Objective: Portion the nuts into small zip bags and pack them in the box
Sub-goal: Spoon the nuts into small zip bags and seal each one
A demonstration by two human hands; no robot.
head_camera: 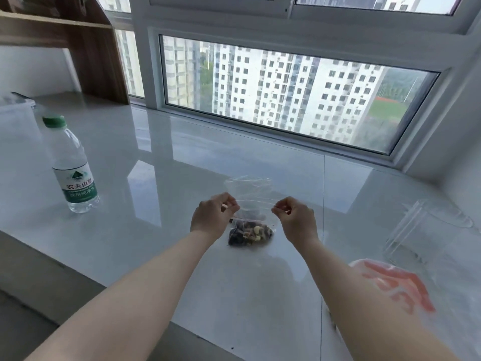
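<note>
While two hands (212, 217) (296, 220) pinch one empty bag (248, 191), one filled bag (251, 234) lies below.

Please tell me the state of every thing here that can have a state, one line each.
Filled zip bag: lying flat, holds nuts.
Empty zip bag: held up, no nuts inside.
Left hand: pinches the empty bag's top.
Right hand: pinches the same top.
Water bottle: upright, capped.
Clear container: lying on its side, looks empty.

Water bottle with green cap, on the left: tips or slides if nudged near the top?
The clear plastic water bottle with green cap probably tips rather than slides: it is tall and narrow on a small base. It looks mostly full, so likely heavy enough to resist a light touch. The glossy white countertop looks slick, so a low push may slide it.
</note>
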